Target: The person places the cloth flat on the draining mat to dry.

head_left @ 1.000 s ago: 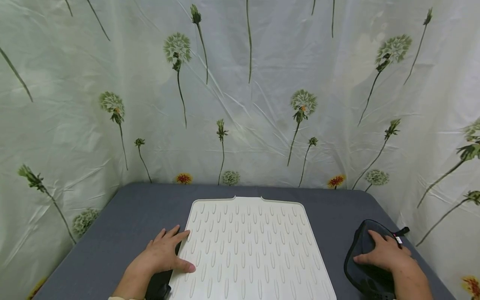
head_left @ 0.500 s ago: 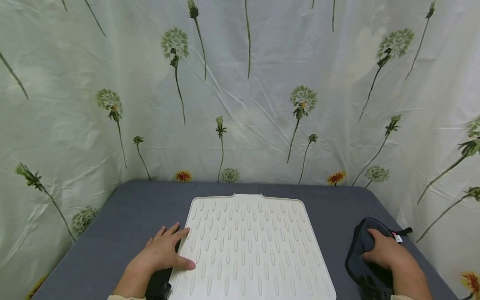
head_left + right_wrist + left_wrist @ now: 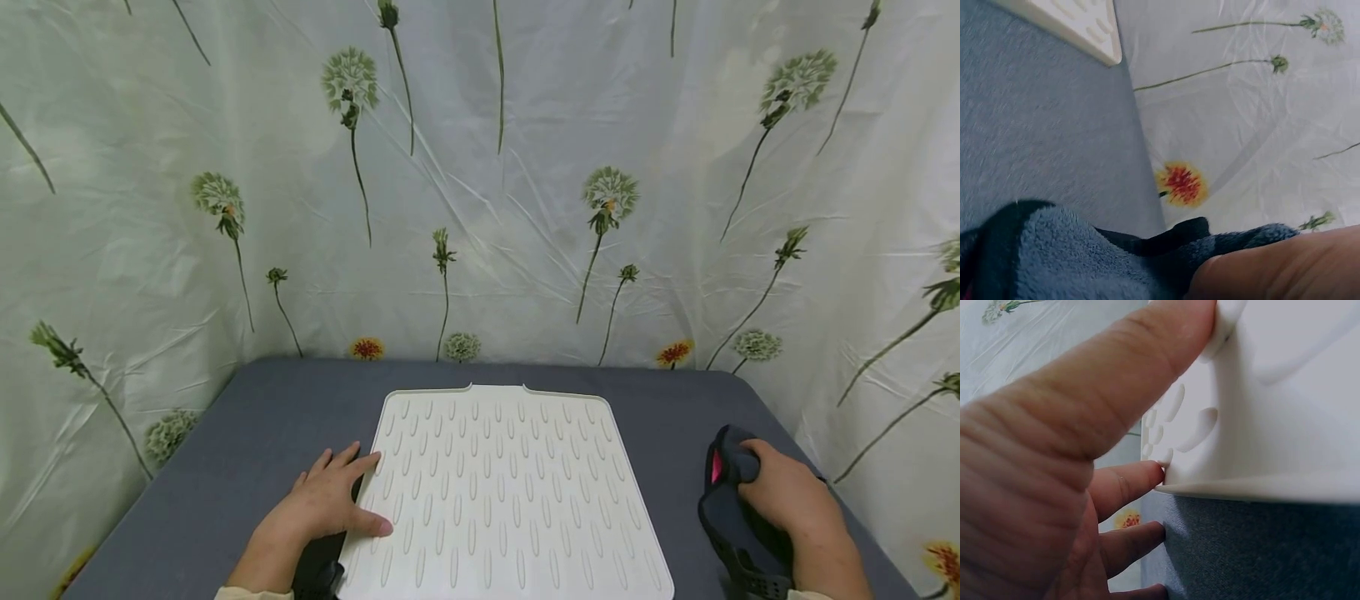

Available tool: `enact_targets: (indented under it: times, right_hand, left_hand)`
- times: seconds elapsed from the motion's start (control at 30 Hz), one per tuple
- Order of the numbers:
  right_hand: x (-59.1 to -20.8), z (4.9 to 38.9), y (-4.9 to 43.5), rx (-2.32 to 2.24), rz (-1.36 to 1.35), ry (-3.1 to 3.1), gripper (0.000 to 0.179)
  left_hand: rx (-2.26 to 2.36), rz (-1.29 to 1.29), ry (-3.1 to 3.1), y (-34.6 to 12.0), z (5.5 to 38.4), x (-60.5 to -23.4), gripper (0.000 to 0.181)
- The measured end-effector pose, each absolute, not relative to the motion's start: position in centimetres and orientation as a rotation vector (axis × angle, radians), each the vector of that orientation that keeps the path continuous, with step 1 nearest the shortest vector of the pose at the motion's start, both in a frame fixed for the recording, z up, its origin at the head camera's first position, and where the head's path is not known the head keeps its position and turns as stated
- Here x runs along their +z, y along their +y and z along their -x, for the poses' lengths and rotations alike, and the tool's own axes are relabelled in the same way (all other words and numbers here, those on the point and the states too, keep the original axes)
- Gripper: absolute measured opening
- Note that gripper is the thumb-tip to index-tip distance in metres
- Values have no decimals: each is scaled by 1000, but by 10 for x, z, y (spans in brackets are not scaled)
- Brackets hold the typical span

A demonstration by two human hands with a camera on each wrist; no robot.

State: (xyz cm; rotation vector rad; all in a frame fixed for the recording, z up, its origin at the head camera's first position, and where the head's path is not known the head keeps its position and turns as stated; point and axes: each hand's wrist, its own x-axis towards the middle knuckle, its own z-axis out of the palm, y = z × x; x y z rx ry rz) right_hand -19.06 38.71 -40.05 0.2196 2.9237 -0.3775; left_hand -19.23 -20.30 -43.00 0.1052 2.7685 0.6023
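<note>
A flat white board (image 3: 502,492) with rows of elongated ridges and a raised rim lies in the middle of the table. My left hand (image 3: 311,504) is spread at its left edge, thumb over the ridged face. In the left wrist view, the index fingertip (image 3: 1154,472) touches the board's rim (image 3: 1272,489) while other fingers reach down to the table. To the right of the board, my right hand (image 3: 791,492) grips a bunched, dark grey-blue fleecy cloth (image 3: 723,500) with black edging and a bit of pink. Its fingertips are hidden in the folds.
Grey fabric covers the table (image 3: 292,408). Behind it and along both sides hangs a pale curtain (image 3: 517,275) printed with dandelions. In the right wrist view, a corner of the white board (image 3: 1100,37) shows at the top, apart from the cloth.
My right hand has gone from lying spread on the flat cloth to gathering it up; the cloth is now folded and bunched. The left hand and the board have stayed put.
</note>
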Motion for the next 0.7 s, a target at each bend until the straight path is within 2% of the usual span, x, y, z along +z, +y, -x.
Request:
enact_targets:
  times: [0.7]
  right_hand:
    - [-350,164,310,-429,-60,3213,78]
  left_hand:
    - [613,-111,2773,-204,191,-429,112]
